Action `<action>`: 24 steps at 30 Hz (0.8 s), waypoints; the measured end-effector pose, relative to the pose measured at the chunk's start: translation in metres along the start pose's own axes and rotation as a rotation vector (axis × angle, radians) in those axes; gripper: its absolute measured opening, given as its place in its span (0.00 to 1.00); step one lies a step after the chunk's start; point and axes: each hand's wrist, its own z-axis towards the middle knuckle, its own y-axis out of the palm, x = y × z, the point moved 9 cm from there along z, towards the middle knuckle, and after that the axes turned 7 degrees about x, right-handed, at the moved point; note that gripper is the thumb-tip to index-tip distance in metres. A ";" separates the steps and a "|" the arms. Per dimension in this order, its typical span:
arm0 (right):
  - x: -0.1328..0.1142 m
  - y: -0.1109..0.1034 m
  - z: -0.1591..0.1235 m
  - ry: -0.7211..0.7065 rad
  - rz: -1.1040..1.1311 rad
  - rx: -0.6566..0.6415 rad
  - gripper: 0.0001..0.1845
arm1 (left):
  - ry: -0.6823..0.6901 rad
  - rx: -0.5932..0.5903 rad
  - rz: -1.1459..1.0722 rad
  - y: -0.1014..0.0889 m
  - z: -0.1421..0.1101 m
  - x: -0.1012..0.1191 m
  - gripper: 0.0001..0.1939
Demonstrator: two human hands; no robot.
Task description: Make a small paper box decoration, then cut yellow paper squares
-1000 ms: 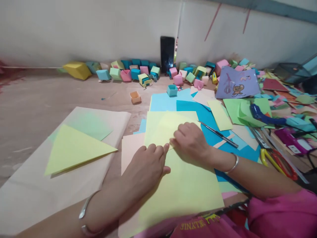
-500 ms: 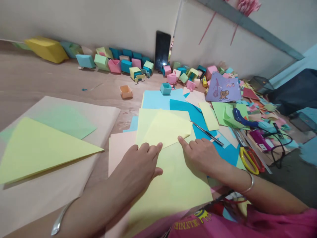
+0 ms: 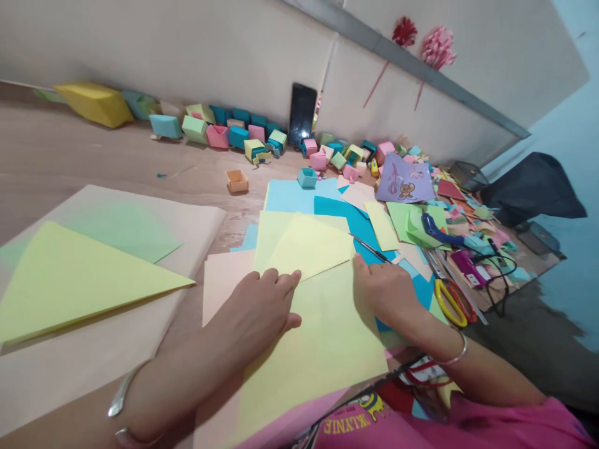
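Note:
A pale yellow paper (image 3: 313, 243) with a folded edge lies on a larger yellow sheet (image 3: 337, 330). My left hand (image 3: 262, 302) rests on the near left part of the fold, index finger stretched out and thumb apart, gripping nothing. At the right end of the same fold, my right hand (image 3: 390, 290) touches down with its index fingertip; its other fingers are bent and hold nothing that I can see. Just beyond that fingertip lies a slim metal craft knife or pen (image 3: 372, 246). Blue sheets (image 3: 299, 194) stick out from under the yellow paper.
A folded yellow triangle (image 3: 88, 280) lies on cream paper (image 3: 187, 218) at left. Small paper boxes (image 3: 236, 181) line the wall beside an upright phone (image 3: 302, 113). To the right are yellow-handled scissors (image 3: 452, 305), a blue-handled tool (image 3: 440, 231) and a purple device (image 3: 469, 268).
My right index finger has moved right along the fold to its end, and the raised corner there now lies flatter. My left hand stays nearly in place. The view has turned slightly right.

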 end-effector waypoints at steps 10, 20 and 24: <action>-0.001 0.006 0.006 0.034 -0.020 -0.027 0.24 | 0.023 -0.029 0.018 0.002 0.000 0.001 0.25; -0.033 -0.040 0.023 -0.209 -0.009 0.480 0.13 | 0.072 0.189 0.063 0.003 -0.007 0.002 0.18; -0.033 -0.035 0.026 -0.226 0.024 0.521 0.14 | 0.040 0.218 0.080 -0.010 -0.009 0.005 0.08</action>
